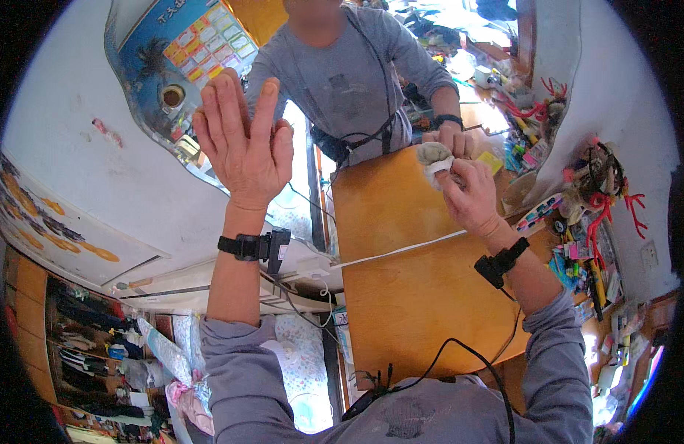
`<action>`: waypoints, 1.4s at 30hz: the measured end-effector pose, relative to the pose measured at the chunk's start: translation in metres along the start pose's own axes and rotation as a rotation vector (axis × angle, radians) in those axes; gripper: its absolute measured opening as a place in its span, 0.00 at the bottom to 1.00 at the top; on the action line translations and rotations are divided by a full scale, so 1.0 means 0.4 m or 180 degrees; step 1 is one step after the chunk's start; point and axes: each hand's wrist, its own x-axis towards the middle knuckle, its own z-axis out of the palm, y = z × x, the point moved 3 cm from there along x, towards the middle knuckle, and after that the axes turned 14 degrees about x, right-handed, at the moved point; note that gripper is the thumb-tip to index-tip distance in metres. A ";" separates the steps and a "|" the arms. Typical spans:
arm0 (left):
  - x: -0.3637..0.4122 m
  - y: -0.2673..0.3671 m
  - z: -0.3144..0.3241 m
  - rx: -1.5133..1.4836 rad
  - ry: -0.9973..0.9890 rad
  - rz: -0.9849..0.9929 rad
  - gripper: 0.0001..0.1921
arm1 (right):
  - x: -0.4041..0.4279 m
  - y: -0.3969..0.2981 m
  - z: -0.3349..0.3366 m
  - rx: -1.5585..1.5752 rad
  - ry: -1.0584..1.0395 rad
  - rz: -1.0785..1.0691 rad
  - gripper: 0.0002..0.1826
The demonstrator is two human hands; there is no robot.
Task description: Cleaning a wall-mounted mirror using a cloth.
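Observation:
A large mirror (386, 194) stands upright before me and reflects my torso, arms and the wooden surface. My left hand (245, 139) is raised at its glass on the left, palm away from me, fingers spread, with nothing in it. My right hand (469, 194) pinches a crumpled pale cloth (433, 161) against the mirror, to the right of the reflected torso. Part of the cloth is hidden behind my fingers. Each wrist wears a black strap with a small device.
A wooden tabletop (431, 305) lies below, with a black cable near my chest. Pens and small items (575, 261) crowd the right, beside red antler-like decorations (600, 208). A white appliance with a floral pattern (59, 222) and clothes shelves (92, 355) are at left.

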 end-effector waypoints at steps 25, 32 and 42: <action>0.002 -0.004 -0.001 0.0082 0.0046 0.0104 0.28 | -0.060 -0.031 0.032 0.0257 -0.0297 0.0680 0.25; 0.006 0.005 -0.007 0.0059 0.0050 -0.0029 0.26 | -0.152 -0.020 0.056 0.0187 -0.0529 0.0635 0.25; 0.004 -0.002 -0.003 0.0061 0.0073 -0.0006 0.27 | -0.316 0.049 0.062 0.0482 -0.0661 0.1499 0.28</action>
